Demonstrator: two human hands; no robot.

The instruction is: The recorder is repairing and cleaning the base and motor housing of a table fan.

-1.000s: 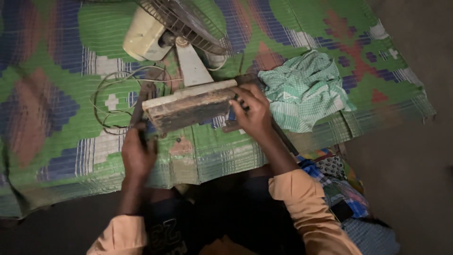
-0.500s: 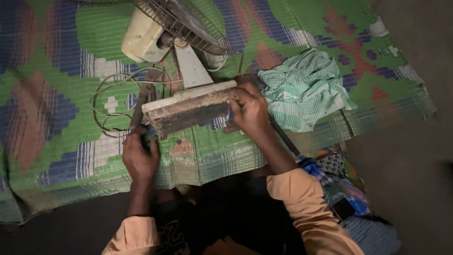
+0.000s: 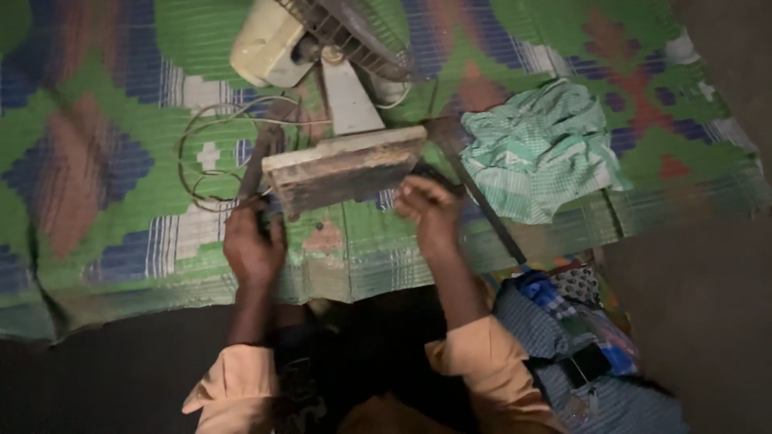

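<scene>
A small table fan lies tipped on a green patterned mat [image 3: 96, 169]. Its cream motor housing [image 3: 269, 44] and wire grille [image 3: 354, 32] point away from me, and its flat rectangular base [image 3: 342, 170] faces me on edge, dirty underneath. My left hand [image 3: 253, 241] is closed around a dark tool handle at the base's lower left corner. My right hand [image 3: 430, 210] is curled at the base's right end, blurred, with its fingers near a dark long tool [image 3: 482, 209]; whether it grips anything I cannot make out.
A loop of thin cable [image 3: 213, 153] lies left of the fan. A crumpled pale green checked cloth [image 3: 535, 149] rests on the mat at right. Coloured fabric and a bag [image 3: 579, 337] sit by my right elbow. Dark floor borders the mat.
My right hand has slid off the base's upper right edge and down to its lower right end. My left hand stays at the lower left corner.
</scene>
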